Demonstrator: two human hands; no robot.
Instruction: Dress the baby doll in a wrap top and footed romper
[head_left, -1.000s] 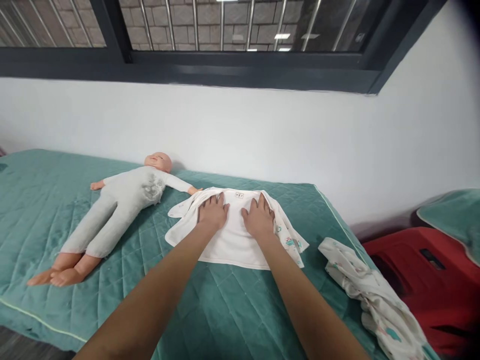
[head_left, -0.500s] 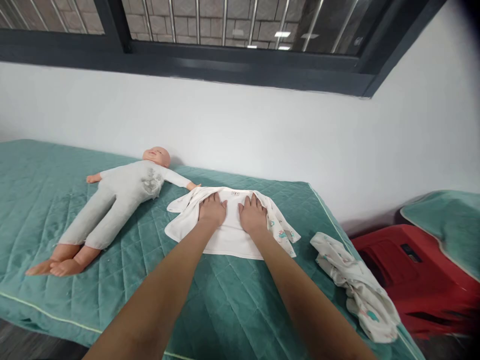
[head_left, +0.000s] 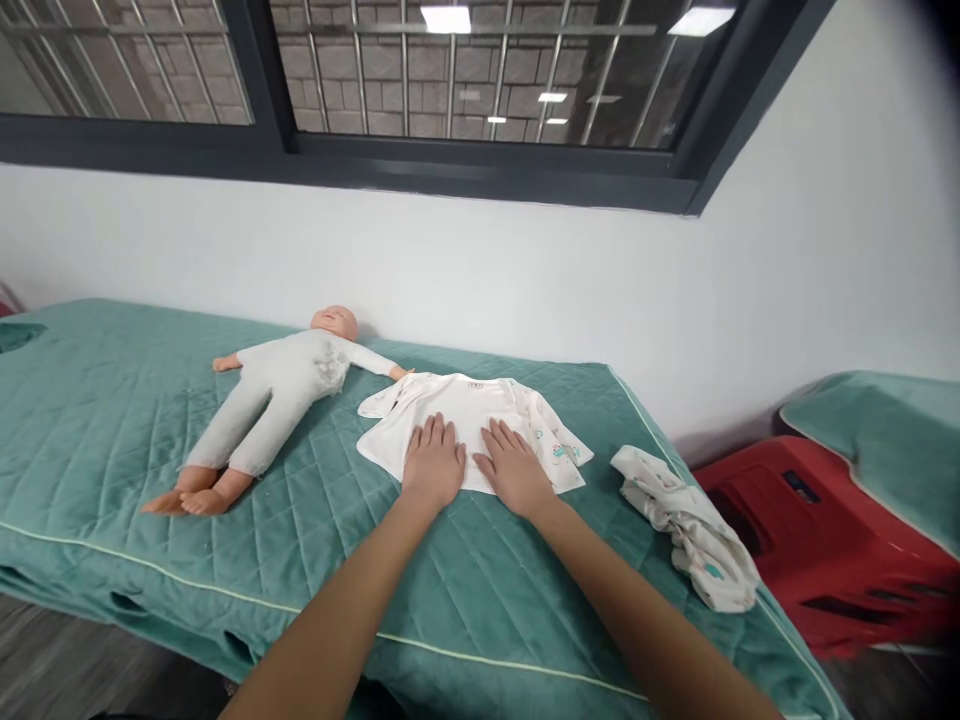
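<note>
A white baby shirt with a small coloured print lies spread open on the green quilted bed cover, its neckline toward the wall. My left hand rests flat on its lower left part, fingers stretched out. Beside it my right hand lies flat on the lower right part, fingers also extended. Neither hand grips anything. Left of the shirt a baby doll in a pale bodysuit lies on its back, its one hand close to or touching the left sleeve.
A crumpled printed white garment lies near the right edge of the green bed cover. Beyond that edge stands a red plastic piece with a green cloth over it. A white wall and dark window frame rise behind.
Both hands have slid down the shirt toward me, from near the neckline to the lower hem. The camera view has tilted up and shifted a little.
</note>
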